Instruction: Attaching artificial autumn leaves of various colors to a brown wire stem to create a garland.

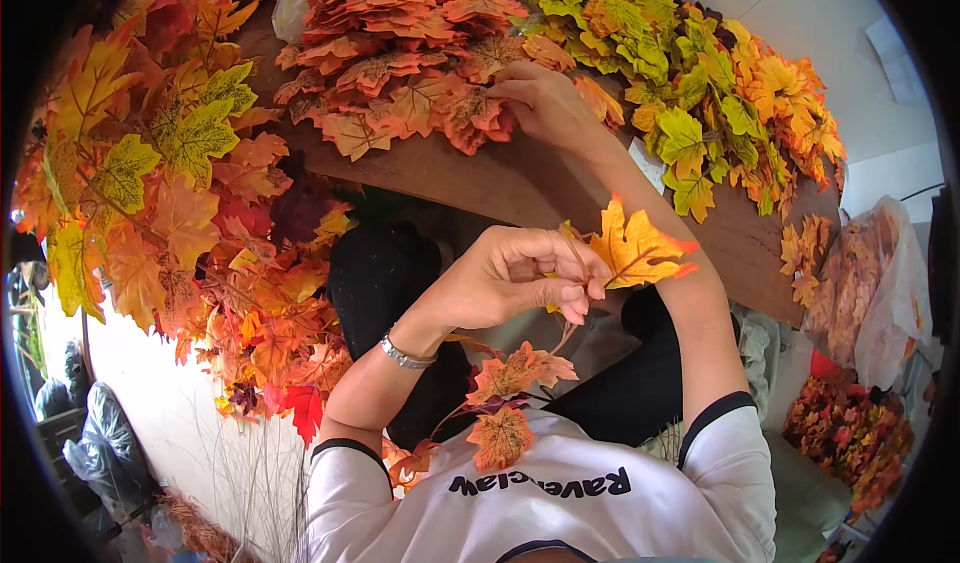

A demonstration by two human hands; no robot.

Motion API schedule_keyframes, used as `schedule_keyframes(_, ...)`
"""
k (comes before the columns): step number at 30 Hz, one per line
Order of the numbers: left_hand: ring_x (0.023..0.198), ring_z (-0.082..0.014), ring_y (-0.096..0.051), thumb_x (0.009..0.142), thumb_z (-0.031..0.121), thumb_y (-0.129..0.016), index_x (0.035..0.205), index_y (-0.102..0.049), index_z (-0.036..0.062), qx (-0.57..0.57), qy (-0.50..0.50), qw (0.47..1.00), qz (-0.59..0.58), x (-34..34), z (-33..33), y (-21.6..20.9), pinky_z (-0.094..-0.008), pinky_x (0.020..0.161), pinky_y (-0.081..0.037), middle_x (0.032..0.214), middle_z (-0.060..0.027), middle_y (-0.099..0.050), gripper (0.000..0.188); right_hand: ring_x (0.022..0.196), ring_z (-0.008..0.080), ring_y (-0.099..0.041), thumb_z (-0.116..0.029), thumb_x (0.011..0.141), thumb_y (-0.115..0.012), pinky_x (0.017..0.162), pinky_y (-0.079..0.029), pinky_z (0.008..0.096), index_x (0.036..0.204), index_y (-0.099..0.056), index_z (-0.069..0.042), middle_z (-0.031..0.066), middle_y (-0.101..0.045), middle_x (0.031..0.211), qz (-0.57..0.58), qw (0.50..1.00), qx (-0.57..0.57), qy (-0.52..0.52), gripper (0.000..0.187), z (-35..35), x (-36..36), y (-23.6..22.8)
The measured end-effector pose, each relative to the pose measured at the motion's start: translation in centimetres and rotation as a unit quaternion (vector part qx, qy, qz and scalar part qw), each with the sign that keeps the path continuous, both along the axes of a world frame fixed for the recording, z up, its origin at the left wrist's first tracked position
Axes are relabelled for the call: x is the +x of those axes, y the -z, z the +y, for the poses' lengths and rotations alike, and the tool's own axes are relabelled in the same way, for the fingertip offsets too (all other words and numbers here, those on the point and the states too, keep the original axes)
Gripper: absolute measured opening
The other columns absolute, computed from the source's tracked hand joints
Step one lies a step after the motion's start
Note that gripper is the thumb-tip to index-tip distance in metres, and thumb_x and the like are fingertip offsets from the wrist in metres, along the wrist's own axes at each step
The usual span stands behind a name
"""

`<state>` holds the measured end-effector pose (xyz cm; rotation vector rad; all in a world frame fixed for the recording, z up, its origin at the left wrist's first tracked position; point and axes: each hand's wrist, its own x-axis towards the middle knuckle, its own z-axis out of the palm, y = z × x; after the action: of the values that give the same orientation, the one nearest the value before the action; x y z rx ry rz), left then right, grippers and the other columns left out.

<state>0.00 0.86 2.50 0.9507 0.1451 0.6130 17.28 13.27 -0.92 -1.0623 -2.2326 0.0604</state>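
The person's left hand [520,278] is bent at the fingers and pinches a thin brown stem [570,335] between thumb and fingertips; one pointed yellow-and-orange leaf [640,250] sticks out just beside those fingers, over the space in front of the body; lower down, near the lap and the white short-sleeved shirt [590,463] with black sleeve edges, hang speckled orange leaves [502,438]; a shiny silver metal watch [405,353] sits around the left wrist. The right hand [550,108] reaches up and away, with its fingertips at the right edge of a big stacked pile of red-orange pointed leaves [385,53]; it is too hard to tell if those fingers grip a leaf or only touch it. The pile lies on a brown wooden table [465,178]; to its right is a heap of green and yellow leaves [685,78], and beside that a bunch of bright orange-yellow leaves [790,93]; on the person's left stand tall branches of orange, red and yellow leaves [185,213]; at the far right is a crumpled clear plastic bag [893,308].
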Motion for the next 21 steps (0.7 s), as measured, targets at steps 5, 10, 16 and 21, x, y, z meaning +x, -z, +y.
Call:
schedule_keyframes(5, 0.062, -0.01, -0.058, 0.083, 0.004, -0.056, 0.092, -0.057, -0.0021, -0.008, -0.02, 0.994, 0.11, 0.0, 0.6, -0.2, -0.0186, 0.051, -0.046, 0.075, -0.0108, -0.062, 0.011, 0.085, 0.0272, -0.058, 0.002, 0.068, -0.057, 0.072, -0.047, 0.0323, 0.091, -0.063, -0.004, 0.0092, -0.06, 0.089, -0.004, 0.999, -0.039, 0.0, 0.025, -0.5, 0.7, 0.1)
schedule_keyframes(10, 0.056, -0.0064, -0.054, 0.083, 0.006, -0.057, 0.091, -0.059, -0.0013, -0.022, -0.035, 0.996, 0.079, 0.5, 0.3, 0.5, -0.0174, 0.045, -0.04, 0.073, -0.0084, -0.062, 0.011, 0.078, 0.0291, -0.058, -0.001, 0.067, -0.055, 0.069, -0.047, 0.034, 0.083, -0.063, -0.001, 0.0114, -0.06, 0.081, 0.094, 0.993, -0.071, 0.02, 0.017, -1.3, 1.0, -1.4)
schedule_keyframes(16, 0.053, -0.0048, -0.05, 0.081, 0.007, -0.06, 0.086, -0.061, -0.0011, 0.009, 0.038, 0.992, 0.12, 0.3, 0.2, -0.2, -0.0167, 0.044, -0.037, 0.072, -0.0072, -0.062, 0.01, 0.074, 0.0184, -0.057, 0.003, 0.068, -0.052, 0.064, -0.045, 0.0258, 0.097, -0.062, -0.005, 0.0084, -0.059, 0.081, 0.045, 0.996, -0.08, 0.006, 0.031, -0.8, 2.2, -1.2)
schedule_keyframes(21, 0.053, -0.0039, -0.049, 0.081, 0.008, -0.061, 0.084, -0.058, 0.0001, -0.016, 0.019, 0.993, 0.117, -0.2, 0.4, -0.2, -0.0163, 0.045, -0.036, 0.071, -0.0059, -0.062, 0.009, 0.074, 0.0159, -0.061, 0.001, 0.071, -0.052, 0.067, -0.047, 0.0282, 0.097, -0.063, -0.005, 0.0099, -0.064, 0.084, 0.149, 0.96, -0.23, 0.051, 0.029, -0.5, 2.7, -3.6)
